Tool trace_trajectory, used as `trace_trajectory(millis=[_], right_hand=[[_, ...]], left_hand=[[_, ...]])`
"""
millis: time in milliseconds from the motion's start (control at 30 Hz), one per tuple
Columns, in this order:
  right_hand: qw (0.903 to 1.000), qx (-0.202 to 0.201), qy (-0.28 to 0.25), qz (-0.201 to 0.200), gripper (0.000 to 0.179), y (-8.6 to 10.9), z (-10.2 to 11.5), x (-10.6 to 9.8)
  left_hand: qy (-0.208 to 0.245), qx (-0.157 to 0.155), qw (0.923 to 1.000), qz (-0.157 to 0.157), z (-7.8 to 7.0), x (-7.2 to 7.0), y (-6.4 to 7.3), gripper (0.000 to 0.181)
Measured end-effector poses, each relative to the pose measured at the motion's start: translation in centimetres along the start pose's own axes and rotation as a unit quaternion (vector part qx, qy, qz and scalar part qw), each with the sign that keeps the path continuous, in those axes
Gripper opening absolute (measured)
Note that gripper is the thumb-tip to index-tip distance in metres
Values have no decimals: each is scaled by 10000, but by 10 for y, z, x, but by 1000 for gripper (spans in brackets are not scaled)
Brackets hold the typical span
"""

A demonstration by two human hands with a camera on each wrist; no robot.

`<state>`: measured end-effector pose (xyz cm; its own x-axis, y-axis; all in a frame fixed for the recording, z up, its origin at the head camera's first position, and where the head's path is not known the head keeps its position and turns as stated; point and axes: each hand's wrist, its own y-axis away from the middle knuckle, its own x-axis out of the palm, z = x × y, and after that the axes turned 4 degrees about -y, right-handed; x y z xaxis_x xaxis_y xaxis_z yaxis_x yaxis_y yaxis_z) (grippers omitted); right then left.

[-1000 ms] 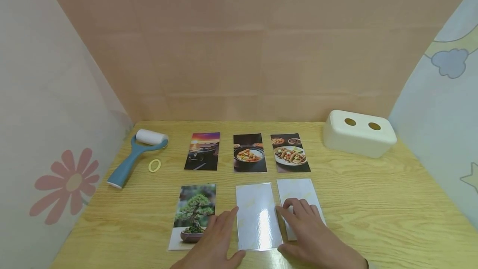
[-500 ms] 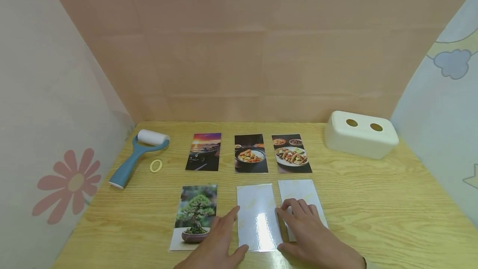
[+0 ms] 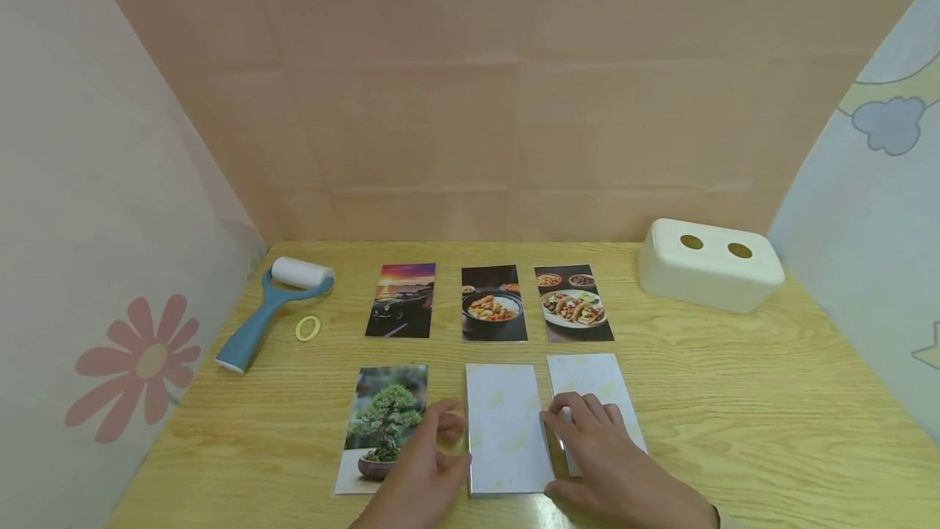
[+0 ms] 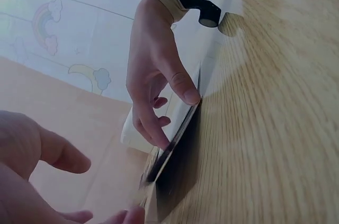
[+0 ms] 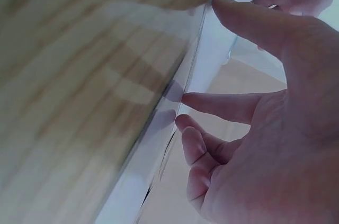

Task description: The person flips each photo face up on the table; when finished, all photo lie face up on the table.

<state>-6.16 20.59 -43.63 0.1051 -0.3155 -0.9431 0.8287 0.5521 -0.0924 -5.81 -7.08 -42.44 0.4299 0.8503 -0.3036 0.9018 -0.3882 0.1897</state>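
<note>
A face-down photo card (image 3: 507, 431), white-backed with faint yellow marks, lies between my hands. My right hand (image 3: 605, 451) holds its right edge with thumb and forefinger, the tips spaced along the edge, other fingers bent. At the left edge is my left hand (image 3: 433, 460), thumb and fingertips close to the card; contact is unclear. In the left wrist view, a dark gap or shadow shows under the card edge (image 4: 172, 150), so it looks tilted off the table. My right hand partly covers a second face-down card (image 3: 591, 382); my left partly covers a bonsai photo card (image 3: 385, 415).
Behind lie a car-at-sunset card (image 3: 401, 300), a rice bowl card (image 3: 494, 303) and a taco card (image 3: 573, 303). A blue-handled roller (image 3: 268, 308) and a pale yellow ring (image 3: 308, 328) sit at left. A white box with two holes (image 3: 711, 268) stands back right.
My left fingers have bent and shifted at the card's left edge, and its thumb has moved up. The glare on the middle card is gone. My right hand stays nearly still.
</note>
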Motion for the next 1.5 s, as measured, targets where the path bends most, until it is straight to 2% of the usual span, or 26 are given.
trace_trajectory(millis=[167, 333, 467, 567, 633, 767, 900, 1033, 1200, 1267, 1500], right_hand=[[9997, -38, -203, 149, 70, -2, 1, -1], [9989, -324, -320, -78, 65, -5, 6, 2], [9961, -639, -393, -457, 56, -5, 11, 5], [9937, -535, -794, -574, 44, -5, 18, 5], [9908, -267, -1239, -470, 38, -6, 23, 2], [9764, 431, -2111, -106, 39, -9, 31, -5], [9606, 798, -2661, 104, 43, -11, 37, -10], [9527, 881, -2904, 134, 44, -12, 42, -13], [9464, 907, -3100, 61, 42, -14, 46, -16], [9437, 932, -3173, -2, 41, -14, 47, -16], [9275, 1234, -3527, -92, 42, -14, 49, -19]], left_hand=[[949, 62, 9953, -206, -2, 1, 0, 61], [1550, 15, 9876, -262, -4, 4, -1, 67], [2032, -18, 9791, -20, -3, 9, -3, 73], [2307, 144, 9724, 307, -1, 12, -4, 71], [2405, 240, 9689, 536, -1, 13, -4, 70], [2391, 407, 9659, 909, -1, 14, -4, 71], [2353, 497, 9641, 1130, -3, 14, -1, 71], [2487, 507, 9580, 1335, -5, 13, 1, 71], [2356, 902, 9511, 1780, -5, 13, 3, 71], [2225, 993, 9510, 1904, -3, 13, 3, 71], [1954, 783, 9565, 2020, 2, 15, 2, 72]])
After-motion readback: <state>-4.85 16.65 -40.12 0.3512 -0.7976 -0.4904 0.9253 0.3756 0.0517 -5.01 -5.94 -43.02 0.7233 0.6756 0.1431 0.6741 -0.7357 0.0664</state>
